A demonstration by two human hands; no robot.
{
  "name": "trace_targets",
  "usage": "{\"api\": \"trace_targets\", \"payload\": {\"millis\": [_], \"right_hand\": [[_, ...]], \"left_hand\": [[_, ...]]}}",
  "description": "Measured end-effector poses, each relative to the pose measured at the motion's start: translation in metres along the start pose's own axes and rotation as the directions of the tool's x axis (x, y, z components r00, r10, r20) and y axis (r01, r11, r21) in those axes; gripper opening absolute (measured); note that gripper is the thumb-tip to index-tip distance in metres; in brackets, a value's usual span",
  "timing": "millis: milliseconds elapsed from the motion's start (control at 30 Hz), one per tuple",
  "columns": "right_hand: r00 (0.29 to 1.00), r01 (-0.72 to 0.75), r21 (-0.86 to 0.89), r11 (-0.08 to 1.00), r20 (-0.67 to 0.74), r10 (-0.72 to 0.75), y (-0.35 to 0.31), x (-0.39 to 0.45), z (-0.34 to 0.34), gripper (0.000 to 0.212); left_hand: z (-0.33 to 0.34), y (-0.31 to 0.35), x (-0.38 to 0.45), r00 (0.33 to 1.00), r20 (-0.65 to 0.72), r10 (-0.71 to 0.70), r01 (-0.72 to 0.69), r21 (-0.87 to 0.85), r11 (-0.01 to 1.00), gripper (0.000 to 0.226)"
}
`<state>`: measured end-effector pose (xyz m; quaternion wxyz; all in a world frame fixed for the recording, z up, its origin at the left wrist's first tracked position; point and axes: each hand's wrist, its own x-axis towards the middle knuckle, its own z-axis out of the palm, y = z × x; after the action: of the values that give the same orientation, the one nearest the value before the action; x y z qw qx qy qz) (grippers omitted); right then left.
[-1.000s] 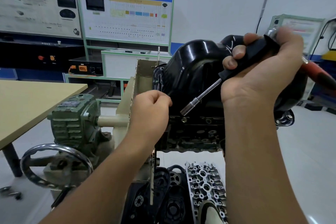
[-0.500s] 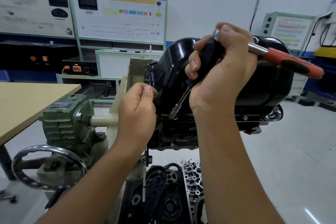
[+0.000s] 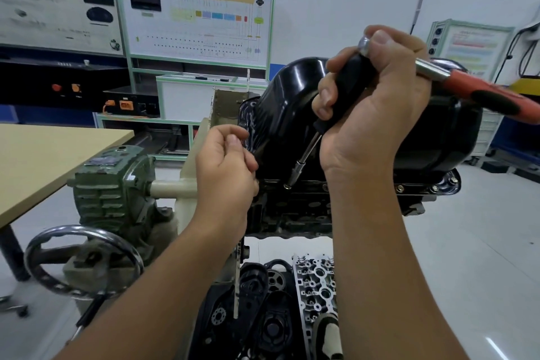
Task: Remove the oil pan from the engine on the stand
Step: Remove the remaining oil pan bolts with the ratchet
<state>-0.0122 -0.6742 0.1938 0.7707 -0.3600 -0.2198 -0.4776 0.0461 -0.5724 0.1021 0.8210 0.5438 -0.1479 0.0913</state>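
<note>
- Black, glossy stamped steel is forming the oil pan (image 3: 292, 102), which is sitting uppermost on the inverted engine (image 3: 295, 210) clamped to the stand (image 3: 117, 184); its flange is running along the block's top edge.
- Head view: the right hand (image 3: 377, 114) is clenching the black handle of a nut driver (image 3: 304, 158), whose socket tip is resting on a flange bolt at the near edge, while an orange-handled ratchet (image 3: 482, 93) is also sticking out of the same grip.
- Also in this view, the left hand (image 3: 225, 166) is pinching its fingertips together at the flange's left corner; whether it is holding a loosened bolt, I cannot tell.
- Bolts (image 3: 435, 187) are still showing along the right end of the flange, so the pan is probably not free yet.
- Judging by its look, the pan is likely stiff, moderately light, slick and perhaps oily; gripping both flange edges seems safer than its rounded sump.
</note>
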Motion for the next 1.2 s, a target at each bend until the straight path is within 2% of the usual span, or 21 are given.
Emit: {"api": "trace_targets", "payload": {"millis": [67, 200, 267, 333, 400, 467, 600, 700, 833, 967, 1100, 1133, 1200], "right_hand": [[1.0, -0.008, 0.007, 1.0, 0.008, 0.008, 0.001, -0.001, 0.0, 0.004], [1.0, -0.01, -0.002, 1.0, 0.012, 0.01, 0.002, 0.0, -0.001, 0.003], [1.0, 0.003, -0.018, 1.0, -0.004, -0.003, 0.002, 0.001, -0.002, 0.004], [0.999, 0.034, -0.049, 0.998, -0.028, -0.035, 0.003, 0.001, -0.003, 0.007], [0.995, 0.09, -0.113, 0.989, -0.04, -0.095, 0.005, 0.0, -0.002, 0.009], [0.986, 0.163, -0.204, 0.965, 0.001, -0.166, 0.007, -0.003, -0.001, 0.012], [0.971, 0.221, -0.288, 0.932, 0.152, -0.184, 0.013, -0.012, 0.007, 0.017], [0.983, 0.163, -0.295, 0.941, 0.135, -0.128, 0.016, -0.017, 0.016, 0.016], [0.997, -0.036, -0.211, 0.977, 0.063, 0.05, 0.01, -0.016, 0.019, 0.009], [0.972, -0.171, -0.183, 0.968, 0.128, 0.195, -0.002, 0.0, 0.006, 0.039], [0.93, -0.169, -0.216, 0.962, 0.29, 0.228, -0.007, 0.008, 0.003, 0.035], [0.919, -0.141, -0.228, 0.963, 0.332, 0.213, -0.008, 0.007, 0.005, 0.032], [0.917, 0.01, -0.294, 0.956, 0.383, 0.109, -0.003, 0.005, 0.008, 0.024]], "left_hand": [[0.001, 0.001, -0.002, 0.999, 0.023, 0.022, -0.022, 0.01, 1.0, 0.029], [0.003, 0.003, -0.002, 0.995, 0.094, -0.038, 0.035, 0.032, 0.999, 0.039], [0.003, 0.002, -0.003, 0.992, 0.127, 0.006, -0.017, 0.083, 0.996, 0.042], [0.005, -0.001, -0.006, 0.982, 0.161, 0.101, -0.125, 0.15, 0.981, 0.04], [0.007, -0.003, -0.008, 0.952, 0.204, 0.228, -0.271, 0.211, 0.939, 0.028], [0.008, -0.005, -0.011, 0.891, 0.293, 0.348, -0.425, 0.263, 0.866, 0.011], [0.014, 0.0, -0.014, 0.764, 0.397, 0.508, -0.636, 0.332, 0.697, 0.015], [0.019, 0.007, -0.009, 0.775, 0.365, 0.516, -0.624, 0.308, 0.719, 0.028], [0.021, 0.022, 0.0, 0.773, 0.43, 0.467, -0.625, 0.387, 0.678, 0.03], [0.022, 0.036, 0.008, 0.788, 0.506, 0.35, -0.596, 0.484, 0.641, 0.039], [0.018, 0.038, 0.008, 0.79, 0.516, 0.331, -0.589, 0.489, 0.643, 0.032], [0.018, 0.039, 0.006, 0.797, 0.511, 0.323, -0.58, 0.495, 0.647, 0.03], [0.018, 0.04, 0.006, 0.815, 0.498, 0.295, -0.548, 0.499, 0.671, 0.027]]}}
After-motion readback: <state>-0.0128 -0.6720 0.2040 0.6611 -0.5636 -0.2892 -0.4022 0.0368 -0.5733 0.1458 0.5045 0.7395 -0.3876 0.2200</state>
